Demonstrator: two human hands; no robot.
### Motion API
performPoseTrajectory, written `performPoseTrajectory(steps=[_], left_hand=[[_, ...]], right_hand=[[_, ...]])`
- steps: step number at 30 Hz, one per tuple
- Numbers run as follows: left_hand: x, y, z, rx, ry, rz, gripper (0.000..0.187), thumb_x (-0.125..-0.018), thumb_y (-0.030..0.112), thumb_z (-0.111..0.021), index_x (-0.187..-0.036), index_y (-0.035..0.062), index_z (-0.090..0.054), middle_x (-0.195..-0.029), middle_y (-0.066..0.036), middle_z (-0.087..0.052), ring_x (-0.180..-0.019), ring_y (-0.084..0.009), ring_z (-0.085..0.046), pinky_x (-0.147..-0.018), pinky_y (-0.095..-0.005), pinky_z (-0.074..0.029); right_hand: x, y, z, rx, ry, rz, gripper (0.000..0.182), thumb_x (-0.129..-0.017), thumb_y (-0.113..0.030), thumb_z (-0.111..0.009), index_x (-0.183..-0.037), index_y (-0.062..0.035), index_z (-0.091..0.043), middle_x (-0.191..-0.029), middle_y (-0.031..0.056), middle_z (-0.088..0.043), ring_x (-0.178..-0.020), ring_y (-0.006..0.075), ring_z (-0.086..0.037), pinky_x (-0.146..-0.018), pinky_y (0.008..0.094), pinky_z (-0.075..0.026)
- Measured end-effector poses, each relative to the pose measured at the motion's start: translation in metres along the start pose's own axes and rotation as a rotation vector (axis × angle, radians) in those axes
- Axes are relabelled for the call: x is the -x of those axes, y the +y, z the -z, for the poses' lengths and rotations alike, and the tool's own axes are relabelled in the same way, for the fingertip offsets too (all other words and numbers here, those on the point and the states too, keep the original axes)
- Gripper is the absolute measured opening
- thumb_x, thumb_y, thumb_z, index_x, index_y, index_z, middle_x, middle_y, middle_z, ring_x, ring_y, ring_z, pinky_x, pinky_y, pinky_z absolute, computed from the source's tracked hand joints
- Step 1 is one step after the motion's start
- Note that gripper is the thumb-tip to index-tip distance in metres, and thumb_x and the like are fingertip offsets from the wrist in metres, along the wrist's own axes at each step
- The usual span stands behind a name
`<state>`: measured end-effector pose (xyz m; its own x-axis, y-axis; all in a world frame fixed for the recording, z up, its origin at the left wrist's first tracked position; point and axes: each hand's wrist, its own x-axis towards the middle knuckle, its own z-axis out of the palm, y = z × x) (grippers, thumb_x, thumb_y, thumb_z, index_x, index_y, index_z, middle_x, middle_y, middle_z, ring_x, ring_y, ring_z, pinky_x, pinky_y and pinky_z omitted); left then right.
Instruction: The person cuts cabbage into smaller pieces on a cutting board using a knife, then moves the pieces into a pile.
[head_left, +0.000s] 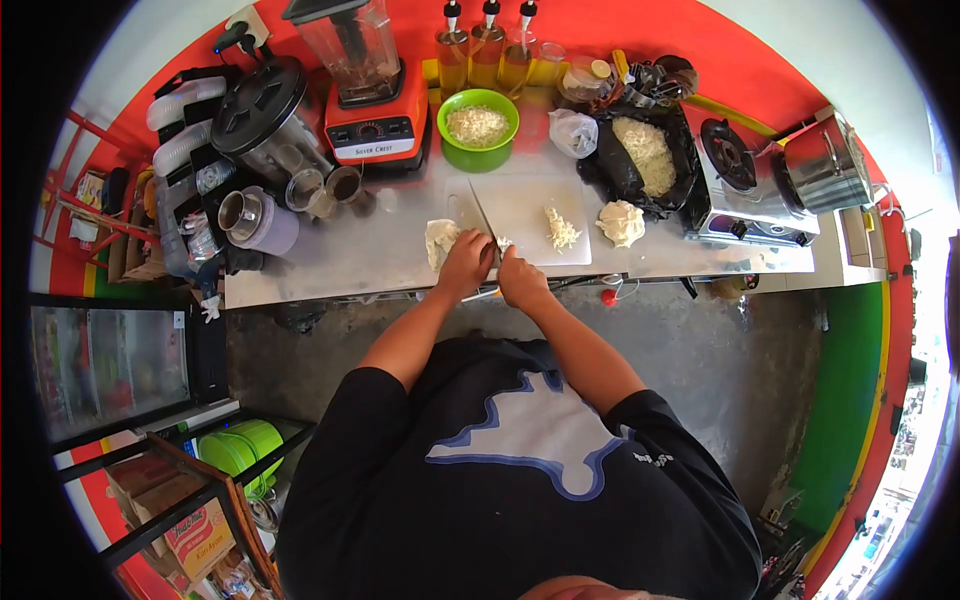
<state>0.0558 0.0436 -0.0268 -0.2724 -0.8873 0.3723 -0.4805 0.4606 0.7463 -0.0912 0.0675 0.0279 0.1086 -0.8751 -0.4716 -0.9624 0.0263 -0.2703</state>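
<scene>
My right hand [523, 278] is wrapped round the handle of a kitchen knife [482, 208], its blade pointing away from me over the white cutting board [530, 195]. Close on the blade's left side, my left hand [467, 262] has curled fingers pressed down on pale food, mostly hidden under them. A cream-coloured food piece [438, 240] lies against that hand at the board's left edge. To the right of the knife sits a small heap of chopped pale food [562, 230]. Just off the board, a larger pale lump [621, 223] rests on the metal counter.
Behind the board stands a green bowl [479, 150] of chopped pale food. A black plastic bag [685, 165] of similar bits lies right, beside a gas stove [755, 190]. A red blender [375, 125], oil bottles [487, 55] and cups [305, 190] line the back and left.
</scene>
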Motion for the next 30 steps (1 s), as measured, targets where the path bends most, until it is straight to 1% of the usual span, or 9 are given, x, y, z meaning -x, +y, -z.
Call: performPoseTrajectory(steps=[6, 7, 10, 11, 18, 20, 25, 28, 30], left_hand=[[-0.012, 0.004, 0.025, 0.054, -0.191, 0.313, 0.014, -0.085, 0.009, -0.064, -0.095, 0.0036, -0.071, -0.089, -0.015, -0.066, -0.093, -0.0342, -0.063, -0.086, -0.0427, -0.050], [-0.014, -0.003, 0.032, -0.034, -0.198, 0.234, 0.021, -0.082, 0.007, -0.065, -0.101, 0.0062, -0.072, -0.101, -0.015, -0.068, -0.103, -0.0337, -0.062, -0.092, -0.0411, -0.049], [-0.017, -0.003, 0.059, -0.173, -0.064, 0.127, 0.024, -0.080, 0.004, -0.065, -0.102, 0.0063, -0.072, -0.108, -0.014, -0.067, -0.109, -0.0347, -0.059, -0.096, -0.0418, -0.048], [-0.019, 0.001, 0.069, -0.208, -0.086, 0.182, 0.031, -0.077, 0.001, -0.066, -0.108, 0.0057, -0.070, -0.116, -0.014, -0.065, -0.114, -0.0362, -0.056, -0.100, -0.0423, -0.047], [-0.012, -0.046, 0.076, -0.255, -0.021, 0.169, 0.045, -0.081, 0.004, -0.071, -0.126, 0.0045, -0.063, -0.126, -0.017, -0.062, -0.119, -0.0382, -0.055, -0.103, -0.0440, -0.045], [-0.015, -0.052, 0.074, -0.252, -0.058, 0.211, 0.046, -0.081, 0.005, -0.072, -0.127, 0.0056, -0.063, -0.126, -0.017, -0.063, -0.118, -0.0382, -0.056, -0.102, -0.0441, -0.046], [-0.022, -0.034, 0.080, -0.392, -0.189, 0.360, 0.045, -0.081, 0.008, -0.074, -0.125, 0.0073, -0.065, -0.125, -0.017, -0.064, -0.113, -0.0368, -0.060, -0.097, -0.0456, -0.049], [-0.030, -0.051, 0.085, -0.346, -0.263, 0.345, 0.039, -0.083, 0.009, -0.073, -0.121, 0.0070, -0.067, -0.115, -0.017, -0.067, -0.103, -0.0345, -0.065, -0.090, -0.0441, -0.052], [-0.038, -0.061, 0.088, -0.082, -0.362, 0.346, 0.033, -0.085, 0.007, -0.071, -0.118, 0.0069, -0.069, -0.099, -0.014, -0.069, -0.089, -0.0299, -0.068, -0.082, -0.0400, -0.053]], right_hand=[[-0.006, 0.024, 0.000, -0.041, 0.130, -0.027, 0.026, -0.095, -0.012, -0.050, -0.117, 0.0017, -0.044, -0.105, 0.0298, -0.069, -0.099, 0.0451, -0.069, -0.086, 0.0516, -0.056], [-0.003, 0.026, 0.001, -0.060, 0.118, 0.010, 0.028, -0.095, -0.014, -0.052, -0.117, 0.0020, -0.044, -0.104, 0.0306, -0.068, -0.099, 0.0465, -0.068, -0.086, 0.0529, -0.055], [-0.004, 0.037, -0.003, -0.105, 0.071, 0.110, 0.032, -0.094, -0.018, -0.055, -0.117, 0.0019, -0.045, -0.104, 0.0323, -0.067, -0.099, 0.0489, -0.067, -0.087, 0.0549, -0.054], [-0.005, 0.043, -0.009, -0.130, 0.022, 0.168, 0.035, -0.094, -0.021, -0.057, -0.118, 0.0016, -0.046, -0.105, 0.0332, -0.066, -0.100, 0.0499, -0.065, -0.087, 0.0556, -0.053], [0.007, 0.077, -0.005, -0.209, 0.018, 0.069, 0.038, -0.094, -0.023, -0.058, -0.120, 0.0012, -0.046, -0.109, 0.0354, -0.065, -0.103, 0.0509, -0.064, -0.090, 0.0566, -0.051], [0.002, 0.093, -0.006, -0.334, 0.021, -0.066, 0.037, -0.094, -0.023, -0.057, -0.119, 0.0017, -0.047, -0.109, 0.0361, -0.065, -0.104, 0.0511, -0.064, -0.090, 0.0569, -0.051], [0.007, 0.106, 0.001, -0.263, 0.140, -0.070, 0.037, -0.094, -0.023, -0.057, -0.119, 0.0027, -0.047, -0.108, 0.0356, -0.065, -0.104, 0.0517, -0.063, -0.091, 0.0563, -0.050], [0.014, 0.111, 0.005, -0.282, 0.170, 0.063, 0.037, -0.093, -0.024, -0.061, -0.115, 0.0037, -0.050, -0.105, 0.0352, -0.066, -0.102, 0.0519, -0.063, -0.090, 0.0555, -0.050], [0.016, 0.118, 0.002, -0.334, 0.134, 0.128, 0.036, -0.091, -0.024, -0.064, -0.109, 0.0048, -0.053, -0.100, 0.0352, -0.066, -0.100, 0.0518, -0.063, -0.089, 0.0550, -0.049]])
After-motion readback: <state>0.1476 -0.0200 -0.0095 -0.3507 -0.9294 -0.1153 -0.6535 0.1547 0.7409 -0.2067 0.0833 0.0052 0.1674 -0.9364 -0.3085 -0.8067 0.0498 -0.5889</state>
